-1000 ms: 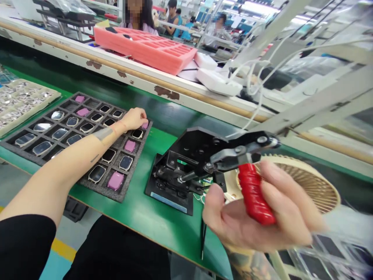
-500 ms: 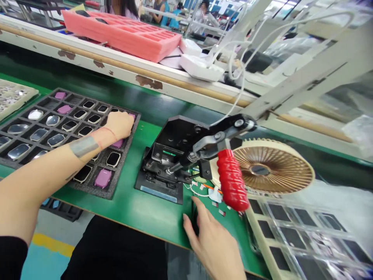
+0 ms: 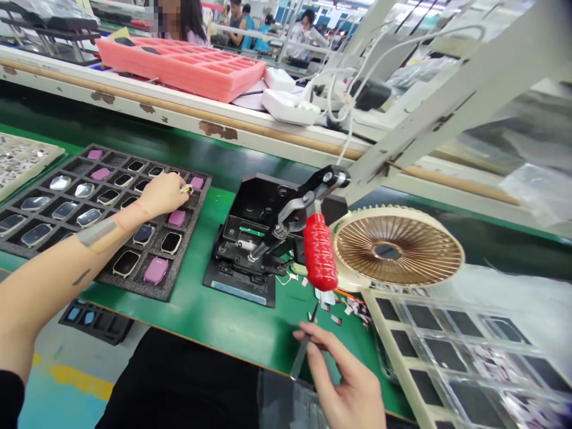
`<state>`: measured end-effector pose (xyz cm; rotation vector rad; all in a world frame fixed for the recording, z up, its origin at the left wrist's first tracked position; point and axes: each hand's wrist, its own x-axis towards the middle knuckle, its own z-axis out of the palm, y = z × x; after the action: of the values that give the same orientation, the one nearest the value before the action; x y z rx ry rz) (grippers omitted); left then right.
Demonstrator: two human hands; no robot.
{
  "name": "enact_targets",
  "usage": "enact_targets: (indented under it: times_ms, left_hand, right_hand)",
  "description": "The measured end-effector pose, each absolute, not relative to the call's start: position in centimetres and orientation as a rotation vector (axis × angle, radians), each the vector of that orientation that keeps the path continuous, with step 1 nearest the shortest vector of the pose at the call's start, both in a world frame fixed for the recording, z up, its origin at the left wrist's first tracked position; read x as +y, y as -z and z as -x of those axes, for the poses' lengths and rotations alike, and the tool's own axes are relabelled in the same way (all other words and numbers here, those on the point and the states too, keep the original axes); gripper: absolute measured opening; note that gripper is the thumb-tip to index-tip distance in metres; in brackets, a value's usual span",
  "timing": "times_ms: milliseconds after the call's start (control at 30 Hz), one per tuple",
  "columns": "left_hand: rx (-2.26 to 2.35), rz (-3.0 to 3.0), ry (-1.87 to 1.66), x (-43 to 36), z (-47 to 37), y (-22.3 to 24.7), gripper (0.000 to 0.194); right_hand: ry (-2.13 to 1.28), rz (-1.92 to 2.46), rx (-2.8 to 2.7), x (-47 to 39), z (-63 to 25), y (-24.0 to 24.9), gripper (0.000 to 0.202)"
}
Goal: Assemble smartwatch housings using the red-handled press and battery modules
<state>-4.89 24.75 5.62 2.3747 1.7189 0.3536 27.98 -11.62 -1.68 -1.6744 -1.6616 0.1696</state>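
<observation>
My left hand [image 3: 167, 193] reaches over the right part of a dark foam tray [image 3: 167, 290] of watch cases and purple pieces [image 3: 156, 270]. Its fingers are pinched on a small white and yellow piece [image 3: 186, 189]. Above the green bench, my right hand [image 3: 342, 369] holds thin tweezers [image 3: 304, 348] between thumb and fingers, their tip pointing up and away from me. Between the hands stands a black press fixture [image 3: 254, 244] with a red handle [image 3: 320, 253], which neither hand touches.
A beige fan [image 3: 397, 247] lies right of the fixture. Small labelled bits [image 3: 336, 320] are scattered near it. Clear compartment trays [image 3: 451, 357] fill the right side. A pink foam tray [image 3: 179, 65] rests on the shelf behind; people [image 3: 308, 30] are beyond.
My left hand has drawn back slightly from the purple piece, showing a small item at its fingers. The tweezers in my right hand have come into clear view. The red handle appears further left.
</observation>
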Motion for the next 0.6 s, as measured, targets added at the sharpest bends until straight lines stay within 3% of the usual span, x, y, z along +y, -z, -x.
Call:
enact_targets:
  times_ms: [200, 333, 467, 600]
  left_hand:
    - [0.985, -1.648, -0.952, 13.0, 6.4, -6.3, 0.025]
    - [0.779, -1.267, -0.978, 4.3, 3.8, -3.7, 0.02]
    - [0.739, -1.03, -0.896, 1.3, 0.1, 0.1, 0.024]
    - [0.753, -1.015, -0.835, 0.9, -1.9, 2.7, 0.03]
  right_hand:
    - [-0.171, 1.607, -1.888, -11.4, -27.3, 1.7, 0.026]
    - [-0.128, 1.593, -1.777, -11.7, -27.2, 1.8, 0.024]
    - [0.013, 1.54, -1.463, -11.8, -25.8, 2.1, 0.036]
    - [0.005, 1.331, -1.064, -9.5, -22.3, 2.7, 0.015]
